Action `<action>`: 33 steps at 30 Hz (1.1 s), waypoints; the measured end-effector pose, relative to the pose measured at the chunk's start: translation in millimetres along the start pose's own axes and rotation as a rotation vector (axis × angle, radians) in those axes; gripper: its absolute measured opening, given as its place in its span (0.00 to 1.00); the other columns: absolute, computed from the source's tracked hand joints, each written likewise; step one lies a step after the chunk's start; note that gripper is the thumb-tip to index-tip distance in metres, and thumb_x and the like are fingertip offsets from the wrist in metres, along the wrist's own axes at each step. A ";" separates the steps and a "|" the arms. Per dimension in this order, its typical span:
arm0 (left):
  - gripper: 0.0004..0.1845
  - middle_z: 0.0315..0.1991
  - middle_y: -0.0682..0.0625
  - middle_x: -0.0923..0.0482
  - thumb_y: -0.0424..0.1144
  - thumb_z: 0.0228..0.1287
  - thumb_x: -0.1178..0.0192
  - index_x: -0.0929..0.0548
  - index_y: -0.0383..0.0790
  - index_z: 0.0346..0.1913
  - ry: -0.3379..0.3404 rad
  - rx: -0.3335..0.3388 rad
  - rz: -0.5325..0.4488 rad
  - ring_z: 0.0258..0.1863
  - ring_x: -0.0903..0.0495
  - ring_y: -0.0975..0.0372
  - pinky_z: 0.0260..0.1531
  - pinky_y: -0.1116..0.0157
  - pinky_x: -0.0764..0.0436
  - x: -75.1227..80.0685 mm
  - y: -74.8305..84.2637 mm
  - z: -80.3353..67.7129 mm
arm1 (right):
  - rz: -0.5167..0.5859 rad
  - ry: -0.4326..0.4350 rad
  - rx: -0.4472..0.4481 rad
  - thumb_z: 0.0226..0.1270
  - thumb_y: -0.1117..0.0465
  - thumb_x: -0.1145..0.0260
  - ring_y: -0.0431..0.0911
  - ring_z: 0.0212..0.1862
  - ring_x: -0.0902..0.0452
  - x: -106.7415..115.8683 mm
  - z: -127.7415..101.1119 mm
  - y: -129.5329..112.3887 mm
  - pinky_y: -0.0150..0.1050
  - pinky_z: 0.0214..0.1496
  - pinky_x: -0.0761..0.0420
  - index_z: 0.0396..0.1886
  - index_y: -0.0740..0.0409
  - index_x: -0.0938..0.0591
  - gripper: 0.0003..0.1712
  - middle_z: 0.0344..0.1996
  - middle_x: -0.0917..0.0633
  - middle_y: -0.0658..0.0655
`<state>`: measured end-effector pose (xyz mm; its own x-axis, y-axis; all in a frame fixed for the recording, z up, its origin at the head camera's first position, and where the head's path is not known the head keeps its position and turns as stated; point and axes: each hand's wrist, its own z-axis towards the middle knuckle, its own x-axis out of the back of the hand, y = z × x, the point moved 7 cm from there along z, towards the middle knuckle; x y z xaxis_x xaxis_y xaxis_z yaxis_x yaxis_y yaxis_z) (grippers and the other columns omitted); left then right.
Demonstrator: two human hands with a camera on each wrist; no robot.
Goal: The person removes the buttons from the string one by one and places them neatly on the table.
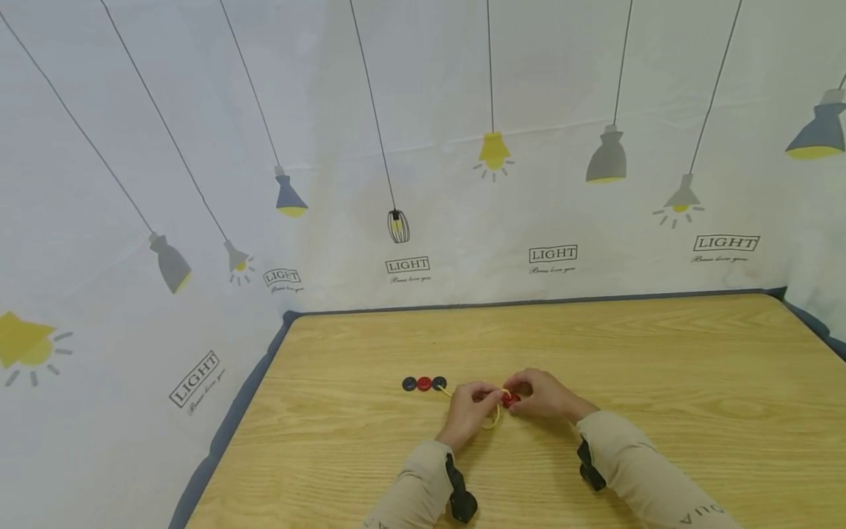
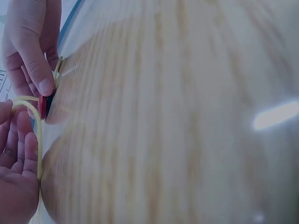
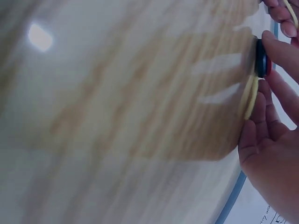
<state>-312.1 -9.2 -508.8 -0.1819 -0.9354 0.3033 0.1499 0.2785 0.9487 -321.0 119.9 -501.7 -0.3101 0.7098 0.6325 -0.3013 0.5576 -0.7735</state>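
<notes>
My left hand (image 1: 468,413) pinches a yellow cord (image 1: 492,422) between thumb and finger, and a loop of it hangs below. My right hand (image 1: 545,395) grips a red button (image 1: 510,399) with a dark button (image 3: 260,58) flat against it. In the left wrist view, the cord (image 2: 38,133) runs from the left fingers to the red button (image 2: 42,106). Another stretch of cord (image 3: 251,99) shows under the right fingers in the right wrist view. The two hands are close together, just over the table.
Left of the hands, a dark button (image 1: 410,383), a red button (image 1: 424,383) and another dark button (image 1: 439,383) lie in a row on the wooden table (image 1: 344,455). Cord overlaps the right one. A lamp-printed cloth (image 1: 449,184) stands behind the table.
</notes>
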 end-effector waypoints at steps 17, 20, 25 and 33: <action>0.08 0.25 0.51 0.21 0.36 0.57 0.41 0.18 0.33 0.31 -0.045 0.011 -0.013 0.24 0.27 0.71 0.25 0.74 0.27 -1.4 -4.6 0.2 | -0.013 -0.035 0.044 0.45 0.69 0.30 0.40 0.30 0.31 -1.2 1.2 -7.5 0.32 0.33 0.31 0.28 0.63 0.24 0.11 0.25 0.25 0.50; 0.08 0.25 0.52 0.21 0.36 0.57 0.41 0.18 0.33 0.31 -0.041 0.018 -0.008 0.25 0.27 0.71 0.25 0.74 0.27 -1.0 -4.8 0.2 | -0.013 -0.040 0.058 0.45 0.69 0.30 0.40 0.30 0.31 -1.0 1.0 -9.2 0.32 0.33 0.30 0.26 0.62 0.24 0.10 0.25 0.24 0.49; 0.08 0.25 0.52 0.21 0.36 0.56 0.41 0.18 0.32 0.31 -0.024 0.045 -0.035 0.24 0.27 0.71 0.25 0.74 0.27 0.4 -6.4 -0.1 | 0.004 -0.046 0.067 0.46 0.68 0.30 0.40 0.30 0.31 -0.9 0.1 -10.6 0.33 0.34 0.30 0.26 0.62 0.23 0.09 0.26 0.24 0.50; 0.09 0.27 0.47 0.20 0.36 0.58 0.43 0.19 0.31 0.34 -0.010 0.102 -0.111 0.25 0.25 0.67 0.25 0.70 0.25 2.3 -7.6 -1.4 | -0.008 -0.042 0.106 0.45 0.70 0.31 0.40 0.31 0.35 -0.5 -1.1 -11.4 0.34 0.35 0.32 0.25 0.61 0.22 0.07 0.26 0.26 0.50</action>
<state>-312.3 -13.8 -515.4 -0.2018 -0.9596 0.1960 0.0288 0.1943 0.9805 -316.4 113.7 -493.3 -0.3439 0.6857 0.6415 -0.3968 0.5131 -0.7611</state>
